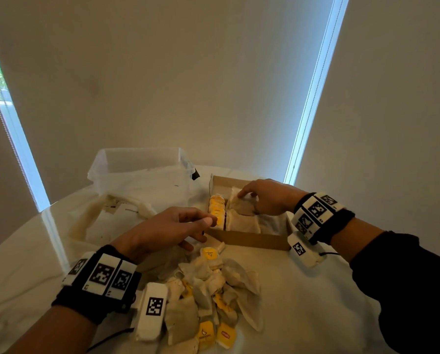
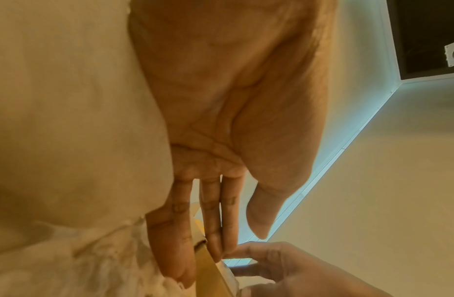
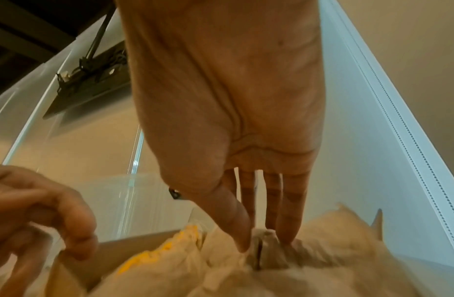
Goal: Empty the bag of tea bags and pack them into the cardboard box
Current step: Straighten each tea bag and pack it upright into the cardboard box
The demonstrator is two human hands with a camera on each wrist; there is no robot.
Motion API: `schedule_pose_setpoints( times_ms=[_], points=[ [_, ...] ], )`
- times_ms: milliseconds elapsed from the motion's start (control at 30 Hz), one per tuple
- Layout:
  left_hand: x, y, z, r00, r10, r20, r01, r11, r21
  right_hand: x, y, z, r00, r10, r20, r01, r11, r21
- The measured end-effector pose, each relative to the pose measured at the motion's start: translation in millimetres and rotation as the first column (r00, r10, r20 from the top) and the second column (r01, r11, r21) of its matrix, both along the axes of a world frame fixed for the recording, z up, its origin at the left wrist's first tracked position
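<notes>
The brown cardboard box (image 1: 252,240) lies open right of centre, holding rows of tea bags with yellow tags (image 1: 216,208) at its left end. My right hand (image 1: 249,200) reaches into the box. In the right wrist view its thumb and straight fingers (image 3: 265,244) pinch upright tea bags (image 3: 267,255). My left hand (image 1: 203,228) is at the box's near left corner, holding nothing. Its nearly straight fingers (image 2: 215,231) lie against the cardboard wall (image 2: 210,275). A heap of loose tea bags (image 1: 213,290) lies in front of the box.
An emptied cream cloth bag (image 1: 106,221) lies flat at the left. Behind it stands a clear plastic tub (image 1: 142,172). The table is covered in white cloth (image 1: 315,302), and window blinds rise close behind it.
</notes>
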State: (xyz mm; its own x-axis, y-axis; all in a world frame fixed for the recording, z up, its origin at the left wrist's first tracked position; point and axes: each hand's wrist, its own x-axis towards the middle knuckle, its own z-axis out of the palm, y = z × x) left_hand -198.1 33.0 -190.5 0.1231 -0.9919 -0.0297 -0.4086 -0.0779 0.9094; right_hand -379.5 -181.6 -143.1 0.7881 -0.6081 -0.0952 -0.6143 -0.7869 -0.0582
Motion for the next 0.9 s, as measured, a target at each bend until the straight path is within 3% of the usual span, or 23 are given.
schedule_pose_setpoints(
  times_ms=[267,367,500,600,767,833,900],
  points=[
    [-1,3,2,1.000,0.016,-0.012,-0.016,1.000,0.000,10,12,-2,0.997,0.028,-0.077,-0.028,1.000,-0.003],
    [-2,3,3,0.999,0.034,-0.005,-0.034,0.999,-0.018,7,16,10,1.000,0.015,0.025,-0.015,1.000,0.008],
    [-6,5,13,0.999,0.037,0.013,-0.036,0.996,-0.080,-3,39,30,0.982,0.125,0.142,-0.143,0.982,0.120],
    [-10,6,21,0.997,0.003,0.072,0.004,0.995,-0.096,-18,71,38,0.981,0.191,0.041,-0.195,0.960,0.200],
    [-17,10,33,0.965,-0.055,0.256,0.079,0.993,-0.087,-36,109,10,0.924,0.218,-0.314,-0.115,0.942,0.315],
    [-21,11,42,0.946,-0.055,0.320,0.085,0.993,-0.080,-38,112,-1,0.914,0.237,-0.329,-0.158,0.955,0.249],
    [-23,10,47,0.926,-0.089,0.367,0.117,0.992,-0.054,-42,107,7,0.938,0.244,-0.246,-0.201,0.961,0.189]
  ],
)
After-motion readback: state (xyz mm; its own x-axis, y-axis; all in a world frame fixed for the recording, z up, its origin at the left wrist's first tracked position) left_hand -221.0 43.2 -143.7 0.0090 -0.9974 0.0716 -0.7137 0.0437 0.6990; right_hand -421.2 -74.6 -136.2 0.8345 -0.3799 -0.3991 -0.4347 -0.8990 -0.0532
